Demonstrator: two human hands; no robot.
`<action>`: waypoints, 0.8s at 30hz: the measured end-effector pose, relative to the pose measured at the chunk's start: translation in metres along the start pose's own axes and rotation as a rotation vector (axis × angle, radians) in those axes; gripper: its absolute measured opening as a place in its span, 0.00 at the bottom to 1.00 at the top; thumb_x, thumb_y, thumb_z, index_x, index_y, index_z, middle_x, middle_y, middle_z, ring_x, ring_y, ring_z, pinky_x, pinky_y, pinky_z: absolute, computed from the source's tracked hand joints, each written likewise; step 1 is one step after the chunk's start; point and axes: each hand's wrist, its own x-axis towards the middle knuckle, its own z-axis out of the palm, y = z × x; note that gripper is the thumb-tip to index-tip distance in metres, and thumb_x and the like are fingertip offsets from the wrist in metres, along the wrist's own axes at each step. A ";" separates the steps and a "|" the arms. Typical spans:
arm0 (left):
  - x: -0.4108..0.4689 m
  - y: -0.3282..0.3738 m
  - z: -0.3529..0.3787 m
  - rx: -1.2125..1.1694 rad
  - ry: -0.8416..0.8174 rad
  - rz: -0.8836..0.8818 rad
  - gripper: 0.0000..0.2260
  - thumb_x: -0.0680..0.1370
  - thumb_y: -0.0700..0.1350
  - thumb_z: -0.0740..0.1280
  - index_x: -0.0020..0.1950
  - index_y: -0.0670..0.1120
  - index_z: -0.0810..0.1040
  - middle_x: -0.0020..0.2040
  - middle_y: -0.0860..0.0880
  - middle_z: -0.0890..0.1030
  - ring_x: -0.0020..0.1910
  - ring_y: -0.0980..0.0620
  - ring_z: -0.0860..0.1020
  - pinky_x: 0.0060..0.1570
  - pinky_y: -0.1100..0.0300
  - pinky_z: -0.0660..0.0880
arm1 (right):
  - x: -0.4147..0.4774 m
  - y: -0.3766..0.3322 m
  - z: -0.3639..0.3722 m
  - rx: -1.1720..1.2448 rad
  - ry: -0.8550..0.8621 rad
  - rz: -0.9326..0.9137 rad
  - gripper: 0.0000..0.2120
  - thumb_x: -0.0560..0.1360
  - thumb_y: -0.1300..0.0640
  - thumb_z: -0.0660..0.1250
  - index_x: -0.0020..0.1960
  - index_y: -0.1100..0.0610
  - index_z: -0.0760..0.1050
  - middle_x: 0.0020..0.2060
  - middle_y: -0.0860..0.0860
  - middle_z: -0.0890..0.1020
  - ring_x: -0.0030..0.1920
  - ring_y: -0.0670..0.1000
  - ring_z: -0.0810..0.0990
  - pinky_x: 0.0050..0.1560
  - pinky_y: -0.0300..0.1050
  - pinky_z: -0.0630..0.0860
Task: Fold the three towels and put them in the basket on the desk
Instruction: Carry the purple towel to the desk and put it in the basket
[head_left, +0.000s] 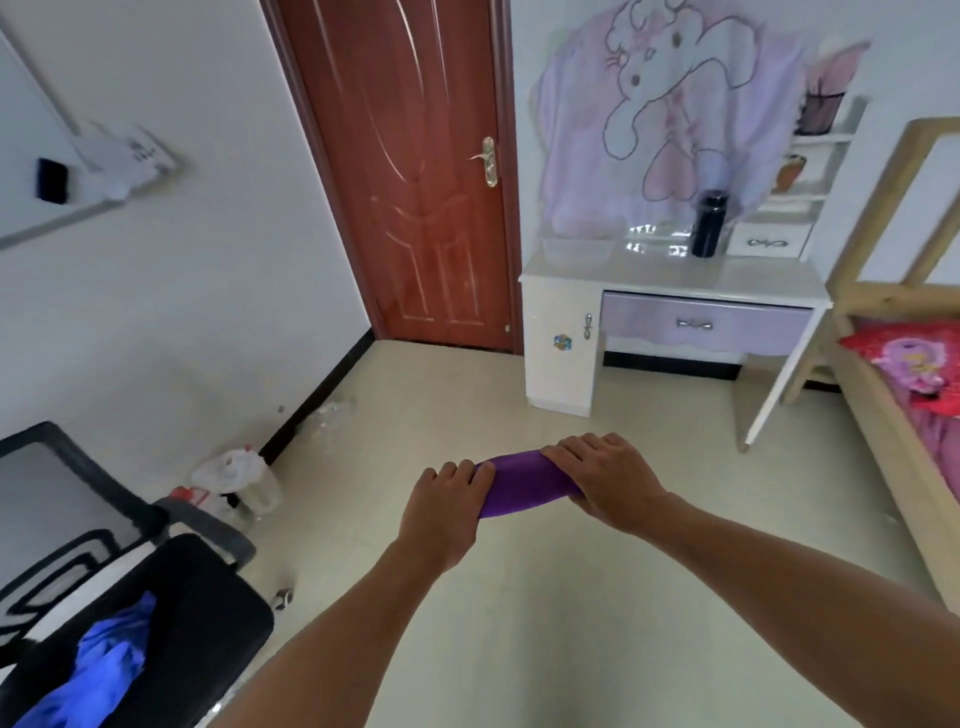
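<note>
I hold a folded purple towel (522, 486) in the air over the floor, one hand at each end. My left hand (447, 506) grips its left end and my right hand (608, 475) covers its right end. A blue towel (101, 670) lies crumpled on the black chair seat (208, 618) at the lower left. On the white desk (675, 283) ahead sits a clear basket (574, 248), near the desk's left end. A third towel is not visible.
A black bottle (707, 223) stands on the desk. A brown door (415, 171) is shut to the desk's left. A wooden bed (893, 374) runs along the right. A bin with a white bag (234, 480) stands by the left wall.
</note>
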 end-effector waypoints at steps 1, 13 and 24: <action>0.025 -0.002 -0.002 -0.013 0.015 0.000 0.24 0.65 0.42 0.72 0.61 0.45 0.75 0.45 0.49 0.81 0.39 0.47 0.79 0.36 0.55 0.74 | 0.014 0.020 0.001 -0.002 0.003 0.011 0.26 0.63 0.52 0.77 0.60 0.53 0.75 0.49 0.51 0.83 0.43 0.54 0.82 0.41 0.47 0.77; 0.289 -0.040 0.029 -0.062 0.032 0.116 0.23 0.69 0.42 0.70 0.63 0.46 0.73 0.50 0.48 0.81 0.43 0.48 0.79 0.42 0.55 0.76 | 0.147 0.201 0.086 -0.034 0.006 0.123 0.25 0.64 0.50 0.77 0.59 0.52 0.75 0.47 0.50 0.83 0.42 0.52 0.82 0.41 0.45 0.77; 0.571 -0.084 0.024 -0.115 0.096 0.243 0.23 0.74 0.43 0.66 0.69 0.47 0.67 0.56 0.47 0.79 0.50 0.48 0.78 0.49 0.56 0.73 | 0.297 0.395 0.129 -0.006 -0.022 0.335 0.23 0.64 0.52 0.71 0.58 0.51 0.75 0.46 0.48 0.83 0.41 0.52 0.82 0.41 0.47 0.77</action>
